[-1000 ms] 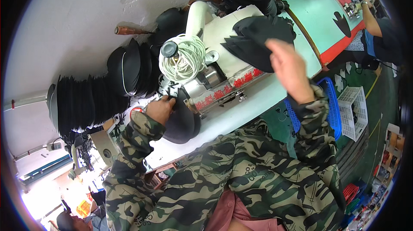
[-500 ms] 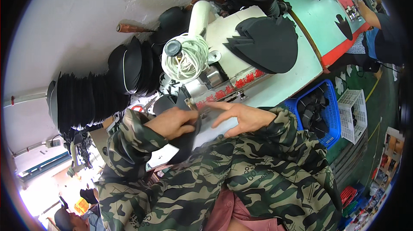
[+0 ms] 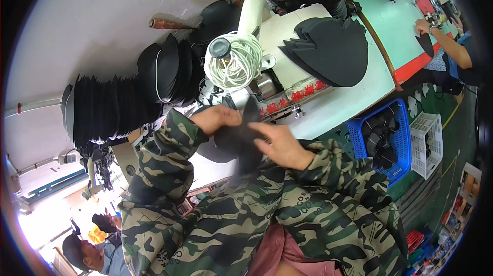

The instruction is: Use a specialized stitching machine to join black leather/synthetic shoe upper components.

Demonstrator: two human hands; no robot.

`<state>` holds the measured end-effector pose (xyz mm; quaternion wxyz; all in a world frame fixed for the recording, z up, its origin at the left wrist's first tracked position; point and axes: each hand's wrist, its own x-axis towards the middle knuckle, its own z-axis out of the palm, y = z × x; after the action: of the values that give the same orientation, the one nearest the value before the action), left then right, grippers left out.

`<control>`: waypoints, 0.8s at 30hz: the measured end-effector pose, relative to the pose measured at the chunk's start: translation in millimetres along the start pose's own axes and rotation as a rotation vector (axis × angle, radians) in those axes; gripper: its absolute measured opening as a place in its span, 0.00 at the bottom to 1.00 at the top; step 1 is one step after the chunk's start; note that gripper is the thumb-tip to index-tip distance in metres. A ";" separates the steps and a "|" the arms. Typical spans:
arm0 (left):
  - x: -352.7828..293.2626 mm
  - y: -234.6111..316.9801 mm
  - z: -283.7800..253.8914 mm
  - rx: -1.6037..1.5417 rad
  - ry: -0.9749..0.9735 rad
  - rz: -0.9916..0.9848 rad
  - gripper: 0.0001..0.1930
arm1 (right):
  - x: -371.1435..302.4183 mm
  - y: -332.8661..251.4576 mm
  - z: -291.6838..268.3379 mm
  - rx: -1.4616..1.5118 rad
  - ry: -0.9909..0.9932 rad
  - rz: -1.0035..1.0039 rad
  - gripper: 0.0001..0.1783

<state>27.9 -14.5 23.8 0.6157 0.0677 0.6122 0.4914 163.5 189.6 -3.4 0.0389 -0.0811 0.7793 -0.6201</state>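
Note:
A dark, flat, flexible black cut piece (image 3: 243, 142) hangs before my chest, smeared by motion. My left hand (image 3: 218, 119) pinches its upper edge with thumb and fingers. On the other side of it, my right hand (image 3: 282, 146) has thumb and forefinger closed at the edge; the exact grip is blurred. Just beyond the hands stands a pale sewing machine (image 3: 252, 16) with a bundle of white cord (image 3: 233, 65) hung on it. On its far right lies a pile of black pieces with pointed notches (image 3: 334, 52).
Upright rows of black pieces (image 3: 105, 109) stand along the wall at left. A wooden-handled tool (image 3: 169, 24) sticks out behind. A blue basket (image 3: 403, 160) of black parts and a white crate (image 3: 435, 145) are at right. A co-worker's hand (image 3: 423, 26) works at far right.
Both hands have come away from the machine with the black piece raised between them. My right hand, open before, has closed at its edge. The co-worker's hand has moved onto another black piece.

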 end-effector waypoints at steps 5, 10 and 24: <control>-5.5 19.8 -15.4 -0.121 0.122 -0.187 0.14 | 14.5 -4.5 14.4 0.203 -0.167 0.158 0.25; 28.9 -19.9 -50.8 -0.005 0.070 0.094 0.11 | 21.6 -0.4 12.8 0.238 0.008 0.076 0.23; 5.9 12.1 41.1 0.133 0.167 0.060 0.24 | -8.5 -12.3 -110.3 -0.155 0.309 0.111 0.12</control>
<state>53.9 17.0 37.9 0.5419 0.0856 0.6904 0.4715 155.0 294.3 33.4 -0.0536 0.0554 0.8248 -0.5601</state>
